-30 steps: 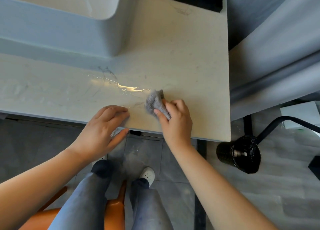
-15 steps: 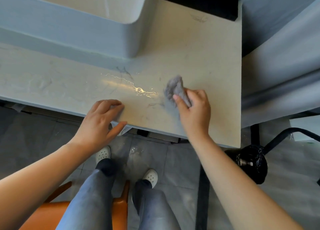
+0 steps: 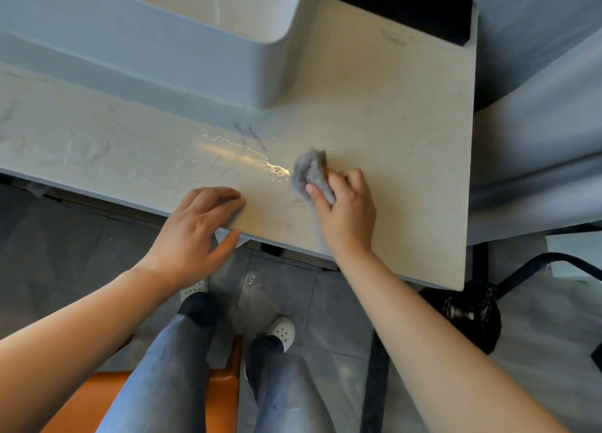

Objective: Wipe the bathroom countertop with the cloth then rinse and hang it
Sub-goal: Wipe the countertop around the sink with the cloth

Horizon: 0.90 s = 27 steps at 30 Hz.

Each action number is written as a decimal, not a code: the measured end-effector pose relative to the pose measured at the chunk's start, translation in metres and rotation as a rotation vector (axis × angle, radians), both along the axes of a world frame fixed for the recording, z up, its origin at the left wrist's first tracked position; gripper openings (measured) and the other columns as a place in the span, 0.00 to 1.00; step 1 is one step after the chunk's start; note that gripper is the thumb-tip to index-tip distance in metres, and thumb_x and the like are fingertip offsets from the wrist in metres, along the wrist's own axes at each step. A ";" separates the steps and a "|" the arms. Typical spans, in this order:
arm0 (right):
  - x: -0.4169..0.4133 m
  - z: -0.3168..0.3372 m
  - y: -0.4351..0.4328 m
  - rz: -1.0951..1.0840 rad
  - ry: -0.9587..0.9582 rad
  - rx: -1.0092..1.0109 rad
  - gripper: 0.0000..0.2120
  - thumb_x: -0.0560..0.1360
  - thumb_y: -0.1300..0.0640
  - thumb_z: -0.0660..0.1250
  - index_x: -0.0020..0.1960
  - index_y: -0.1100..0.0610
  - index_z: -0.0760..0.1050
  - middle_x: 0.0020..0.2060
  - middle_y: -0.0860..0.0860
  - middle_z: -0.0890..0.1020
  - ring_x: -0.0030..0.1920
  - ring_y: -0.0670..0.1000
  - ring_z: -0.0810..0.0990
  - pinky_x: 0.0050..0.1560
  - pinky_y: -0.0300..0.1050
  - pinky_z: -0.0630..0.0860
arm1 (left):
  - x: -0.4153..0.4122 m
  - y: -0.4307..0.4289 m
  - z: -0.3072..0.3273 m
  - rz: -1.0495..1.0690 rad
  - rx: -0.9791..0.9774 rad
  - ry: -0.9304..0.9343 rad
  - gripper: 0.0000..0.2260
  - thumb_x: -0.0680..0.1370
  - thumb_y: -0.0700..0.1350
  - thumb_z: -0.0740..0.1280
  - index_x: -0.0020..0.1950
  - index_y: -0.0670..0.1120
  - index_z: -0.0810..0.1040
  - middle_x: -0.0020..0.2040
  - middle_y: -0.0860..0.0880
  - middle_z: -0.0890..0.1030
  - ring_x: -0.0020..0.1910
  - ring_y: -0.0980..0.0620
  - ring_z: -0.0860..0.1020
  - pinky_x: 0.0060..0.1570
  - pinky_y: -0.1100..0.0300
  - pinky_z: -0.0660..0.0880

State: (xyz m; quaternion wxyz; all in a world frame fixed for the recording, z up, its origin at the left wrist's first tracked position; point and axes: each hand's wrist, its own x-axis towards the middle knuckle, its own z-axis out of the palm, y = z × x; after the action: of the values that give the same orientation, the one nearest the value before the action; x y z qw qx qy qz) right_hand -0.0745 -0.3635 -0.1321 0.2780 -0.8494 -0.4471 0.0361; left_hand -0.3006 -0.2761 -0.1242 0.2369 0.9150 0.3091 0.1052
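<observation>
Nearest, my legs above an orange stool [image 3: 97, 397] and grey floor tiles [image 3: 65, 253]. At the front lip of the countertop [image 3: 391, 123], my left hand [image 3: 192, 234] lies with fingers together and nearly straight on the stone, thumb hanging below the edge, holding nothing; I judge it a brace only. Just beyond, my right hand [image 3: 348, 211] has fingers and thumb curled round the cloth [image 3: 309, 169], a small grey wad whose free end is pressed to the stone, touching the right end of the puddle [image 3: 247, 156]. The cloth looks light, soft and fleecy; it should crush to any shape, drag a little when wet and grow heavier as it soaks, so the bunched middle is the place to hold it, with the loose end left to trail flat. The stone is pale, veined, hard and glossy; I expect it slick where the water shines, and the wet film appears to run on leftward, so the wiping seems only partly done. Farther back stands the white basin [image 3: 182, 42], raised on the top, then a black block [image 3: 394, 12] at the far edge; a grey drape [image 3: 537, 139] hangs off the right side, and a black base [image 3: 472, 315] with a cable sits on the floor below it
</observation>
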 end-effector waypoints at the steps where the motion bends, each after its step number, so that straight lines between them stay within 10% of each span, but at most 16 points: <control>1: -0.012 0.000 -0.008 0.037 -0.002 0.004 0.13 0.71 0.48 0.70 0.53 0.53 0.80 0.43 0.51 0.75 0.43 0.53 0.76 0.36 0.39 0.67 | -0.001 0.001 0.001 -0.007 -0.006 0.006 0.23 0.75 0.53 0.60 0.65 0.43 0.76 0.62 0.47 0.75 0.61 0.47 0.71 0.62 0.60 0.65; 11: -0.043 0.028 -0.042 0.213 0.363 0.005 0.08 0.72 0.47 0.69 0.46 0.51 0.80 0.39 0.45 0.73 0.39 0.42 0.74 0.38 0.37 0.73 | -0.018 0.014 0.013 0.024 0.020 0.001 0.21 0.76 0.54 0.61 0.60 0.42 0.79 0.58 0.46 0.78 0.58 0.45 0.74 0.56 0.55 0.72; 27: 0.019 0.003 0.076 -0.060 0.088 -0.014 0.11 0.73 0.49 0.69 0.51 0.54 0.80 0.47 0.52 0.75 0.48 0.54 0.76 0.40 0.42 0.68 | -0.026 0.027 0.003 0.137 0.078 0.088 0.28 0.74 0.61 0.60 0.64 0.41 0.76 0.58 0.44 0.75 0.58 0.44 0.70 0.59 0.51 0.70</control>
State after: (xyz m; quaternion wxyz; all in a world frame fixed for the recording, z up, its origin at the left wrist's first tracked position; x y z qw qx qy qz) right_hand -0.0552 -0.2878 -0.1296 0.2925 -0.8619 -0.4085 0.0682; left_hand -0.3263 -0.2494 -0.1213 0.1795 0.9039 0.3769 0.0930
